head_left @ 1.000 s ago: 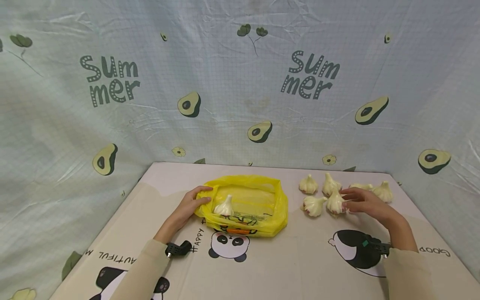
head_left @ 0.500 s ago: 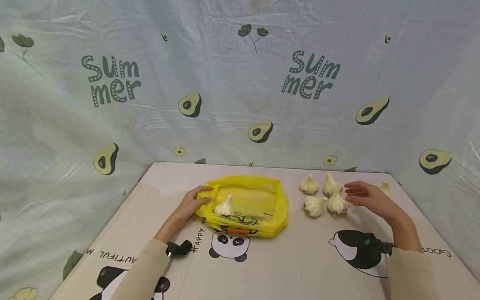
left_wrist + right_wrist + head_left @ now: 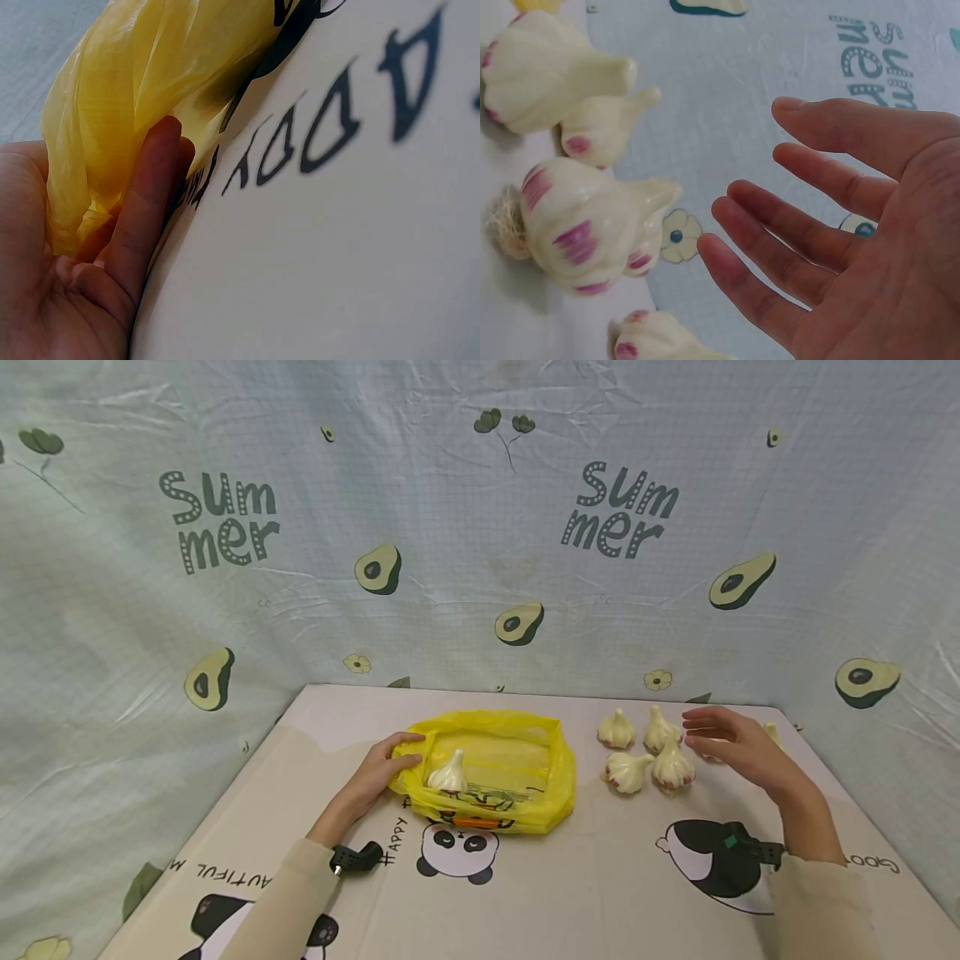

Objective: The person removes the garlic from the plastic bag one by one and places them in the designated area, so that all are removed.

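My left hand [image 3: 377, 770] holds the left rim of a yellow plastic bag [image 3: 527, 817], which lies open-mouthed on the table. In the left wrist view, the bag's film [image 3: 105, 120] passes between thumb and fingers. One white garlic bulb [image 3: 448, 773] is inside the bag. Over on the right, my right hand [image 3: 738, 750] hovers beside a group of garlic bulbs [image 3: 672, 768], fingers spread and nothing in them. The right wrist view has those fingers apart from a purple-streaked bulb [image 3: 577, 232]. Behind this hand, another bulb [image 3: 772, 731] is mostly hidden.
More garlic bulbs [image 3: 617, 728] stand at the back right of the table, beside the bag. The table cover [image 3: 555, 893] has printed pandas and lettering. A patterned curtain [image 3: 450, 652] rises right behind the table's far edge and along both sides.
My right hand has come away from the near garlic bulb, lifting and shifting slightly toward the back right. The left hand and the bag have stayed put.
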Demonstrator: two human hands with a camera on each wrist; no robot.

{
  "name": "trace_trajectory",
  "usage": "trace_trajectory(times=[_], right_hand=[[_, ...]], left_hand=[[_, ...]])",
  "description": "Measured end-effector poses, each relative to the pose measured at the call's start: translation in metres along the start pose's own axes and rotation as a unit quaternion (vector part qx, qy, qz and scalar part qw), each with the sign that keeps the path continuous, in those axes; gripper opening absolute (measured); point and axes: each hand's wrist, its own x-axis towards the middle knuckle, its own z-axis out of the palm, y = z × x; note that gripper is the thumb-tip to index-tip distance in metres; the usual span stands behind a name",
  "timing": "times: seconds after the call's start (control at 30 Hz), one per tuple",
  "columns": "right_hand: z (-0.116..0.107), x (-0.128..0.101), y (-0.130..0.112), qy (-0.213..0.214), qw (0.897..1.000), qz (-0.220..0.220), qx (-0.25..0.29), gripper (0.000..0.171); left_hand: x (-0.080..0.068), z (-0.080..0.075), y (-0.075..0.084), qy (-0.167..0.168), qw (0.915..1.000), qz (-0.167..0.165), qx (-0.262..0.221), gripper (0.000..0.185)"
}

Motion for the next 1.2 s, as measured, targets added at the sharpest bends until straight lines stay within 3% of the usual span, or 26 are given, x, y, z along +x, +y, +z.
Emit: trace_trajectory(times=[0.53,1.2], right_hand=[[0.01,0.001,-0.027,0.007,0.998,-0.059,0.011,0.047],[0.03,0.007,-0.06,-0.015,0.995,-0.087,0.055,0.042]], left_hand=[[0.0,0.001,0.001,-0.003,1.0,-0.001,0.002,0.048],[0.001,0.001,0.0,0.0,1.0,-0.004,0.0,0.047]])
